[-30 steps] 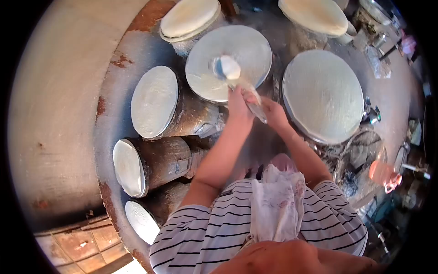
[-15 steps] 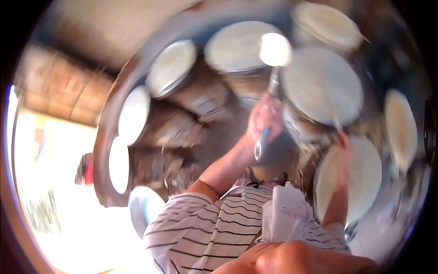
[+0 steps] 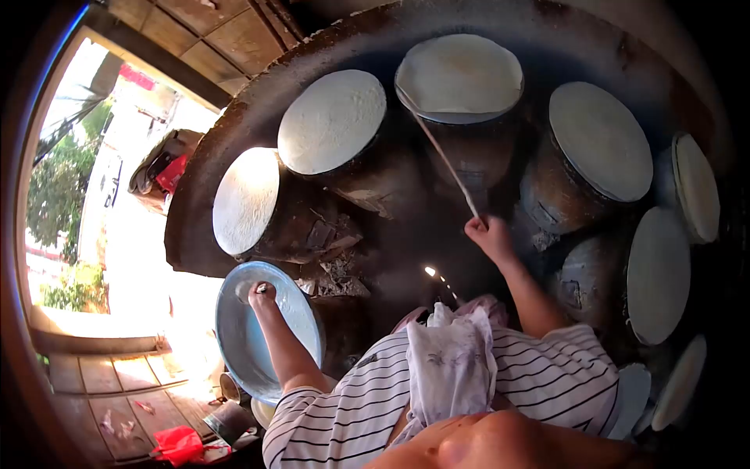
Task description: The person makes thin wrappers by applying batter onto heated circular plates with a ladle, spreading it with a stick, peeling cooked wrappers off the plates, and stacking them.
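Note:
My left hand (image 3: pixel 264 295) is closed on a ladle (image 3: pixel 262 289) over a blue basin (image 3: pixel 226 356) holding pale liquid; only the end of its handle shows clearly. Closed around one end of a long thin stick (image 3: pixel 443 156) is my right hand (image 3: pixel 490 234). The stick's far tip meets the left edge of a pale round sheet (image 3: pixel 461 74) on a drum-shaped stove. Another white round (image 3: pixel 333 121) lies on the stove to the left of it, and one more round (image 3: pixel 601 141) covers the stove to the right.
Several more topped stoves curve around me, including a white round (image 3: pixel 246 199) at left and one (image 3: pixel 658 273) at right. A rusty curved wall (image 3: pixel 312 59) backs them. Tins (image 3: pixel 230 422) and a red plastic bag (image 3: pixel 178 445) lie on the tiled floor at lower left.
My left hand has lowered the ladle from above the stoves into the blue basin at left. The stick in my right hand now reaches a far stove, and my view has turned.

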Motion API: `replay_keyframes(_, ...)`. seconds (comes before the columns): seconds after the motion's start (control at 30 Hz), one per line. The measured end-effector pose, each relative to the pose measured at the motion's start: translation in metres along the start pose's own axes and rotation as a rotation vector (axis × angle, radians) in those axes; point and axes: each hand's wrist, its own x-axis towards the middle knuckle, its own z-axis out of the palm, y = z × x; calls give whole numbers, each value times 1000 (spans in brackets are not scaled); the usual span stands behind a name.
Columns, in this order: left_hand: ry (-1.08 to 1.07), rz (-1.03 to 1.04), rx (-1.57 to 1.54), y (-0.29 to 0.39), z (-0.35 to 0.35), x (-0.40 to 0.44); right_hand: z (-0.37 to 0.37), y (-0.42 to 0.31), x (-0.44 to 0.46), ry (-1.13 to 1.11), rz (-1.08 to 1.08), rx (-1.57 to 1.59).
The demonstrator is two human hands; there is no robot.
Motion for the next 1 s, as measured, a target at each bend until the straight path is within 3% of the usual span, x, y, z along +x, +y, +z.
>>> replay_keyframes(0.1,376,158,300,29,-82,132,-12,-18,58,93,57,22)
replay_keyframes(0.2,558,359,859,-42,-51,100,-67,-28,146,207,125,-158)
replay_keyframes(0.23,620,408,1197,-63,-36,91,-86,-10,184,276,96,-227)
replay_keyframes(0.27,738,398,1768,-80,-23,82,-106,3,223,316,59,-166)
replay_keyframes(0.33,905,331,2905,-103,-10,62,-137,15,300,343,122,-544)
replay_keyframes(0.37,983,285,3255,-115,-2,51,-144,45,345,339,106,-586)
replay_keyframes(0.4,1101,349,3248,-128,11,42,-149,50,374,343,128,-633)
replay_keyframes(0.43,1220,459,3046,-141,28,37,-150,51,401,350,158,-673)
replay_keyframes(0.47,1231,763,2507,-163,62,28,-148,51,423,357,112,-655)
replay_keyframes(0.5,1171,958,1984,-184,93,9,-150,51,436,355,82,-645)
replay_keyframes(0.57,963,1133,971,-213,136,-39,-148,60,432,307,95,-674)
replay_keyframes(0.63,334,1038,870,-290,201,-23,-148,43,442,288,95,-737)
replay_keyframes(0.7,4,728,1067,-410,269,-16,-141,28,434,341,46,-681)
replay_keyframes(0.77,-486,304,1377,-539,317,-30,-136,9,422,439,-9,-611)
replay_keyframes(0.8,-651,216,1496,-598,328,-25,-135,2,420,457,14,-603)
replay_keyframes(0.83,-807,253,1698,-648,328,2,-134,-12,414,499,26,-594)
replay_keyframes(0.87,-1201,605,1945,-691,332,24,-136,-25,408,530,36,-600)
replay_keyframes(0.93,-1495,1136,1879,-754,333,58,-142,-42,400,532,20,-516)
replay_keyframes(1.0,-1269,66,1726,-769,353,74,-136,-46,386,558,-47,-408)
